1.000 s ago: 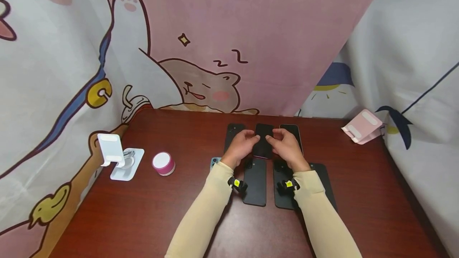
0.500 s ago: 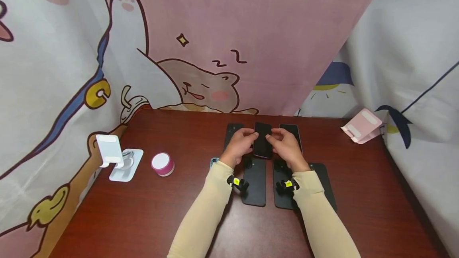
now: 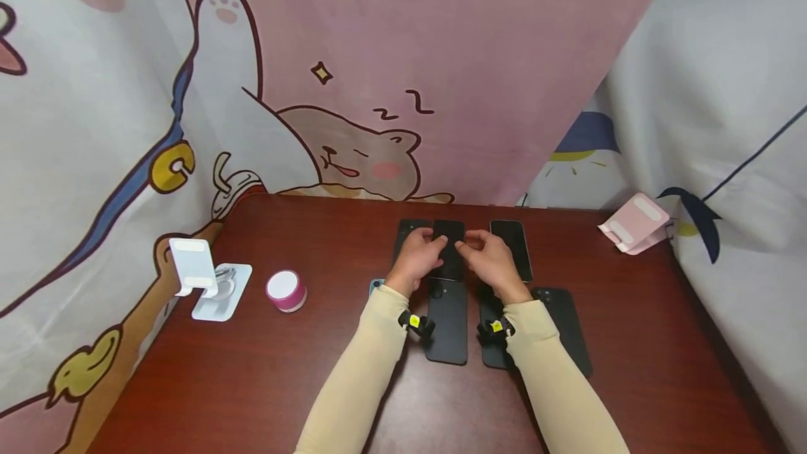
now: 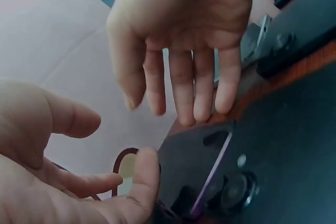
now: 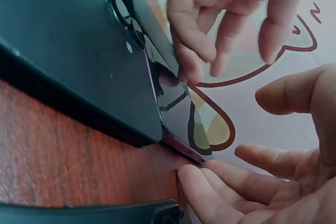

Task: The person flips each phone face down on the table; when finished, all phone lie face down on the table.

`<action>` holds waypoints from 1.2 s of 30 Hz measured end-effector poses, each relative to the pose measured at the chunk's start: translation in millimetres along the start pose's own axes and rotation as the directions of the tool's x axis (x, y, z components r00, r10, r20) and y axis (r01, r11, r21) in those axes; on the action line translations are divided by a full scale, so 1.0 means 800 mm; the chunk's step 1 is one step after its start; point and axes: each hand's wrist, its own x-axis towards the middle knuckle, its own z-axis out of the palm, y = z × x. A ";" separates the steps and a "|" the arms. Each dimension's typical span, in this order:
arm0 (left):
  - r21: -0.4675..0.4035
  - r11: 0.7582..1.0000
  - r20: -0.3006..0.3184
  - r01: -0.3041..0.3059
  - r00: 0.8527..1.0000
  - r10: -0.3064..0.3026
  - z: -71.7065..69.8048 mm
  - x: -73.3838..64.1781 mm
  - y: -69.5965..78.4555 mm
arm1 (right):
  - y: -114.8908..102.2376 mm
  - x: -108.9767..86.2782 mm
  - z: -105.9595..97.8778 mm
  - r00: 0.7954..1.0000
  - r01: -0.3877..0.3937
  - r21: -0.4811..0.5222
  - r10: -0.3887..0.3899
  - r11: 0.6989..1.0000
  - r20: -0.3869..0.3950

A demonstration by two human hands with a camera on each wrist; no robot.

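A dark phone [image 3: 449, 247] lies screen up between my two hands at the back of the table. In the right wrist view its glossy screen [image 5: 181, 108] and purple edge show. My left hand [image 3: 415, 258] is at its left side, fingertips by the edge and thumb above the screen. At the right side is my right hand [image 3: 492, 263]; in the right wrist view its fingertips [image 5: 189, 177] are at the phone's corner. The fingers of both hands are loosely extended. In front of this phone lies a black phone [image 3: 447, 328], camera side up, its top close to the first phone's bottom edge.
Around the hands lie a black phone [image 3: 408, 228] at back left, one screen up [image 3: 518, 251] at back right, a blue phone [image 3: 376, 284], and two dark phones near my right wrist. A white stand [image 3: 221, 293], pink jar [image 3: 286, 293] and pink stand [image 3: 635, 223] stand farther out.
The phone between my hands has slid left, nearer the back left phone. My right hand has moved left with it, widening the gap to the back right phone. My left hand has shifted only slightly.
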 end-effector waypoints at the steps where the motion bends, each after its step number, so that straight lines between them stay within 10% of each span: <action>1: 0.016 1.000 0.001 0.000 1.000 0.000 -0.001 0.000 0.000 | 0.000 -0.001 -0.001 1.000 0.003 -0.001 -0.003 1.000 0.009; 11: 0.160 0.987 0.033 0.014 0.999 -0.019 -0.003 -0.005 -0.007 | 0.004 -0.001 -0.007 0.998 -0.001 0.007 0.000 1.000 0.067; 36: -0.011 1.000 0.019 0.004 1.000 -0.004 0.003 0.012 0.000 | 0.007 -0.002 -0.017 0.999 0.003 0.024 -0.004 1.000 0.034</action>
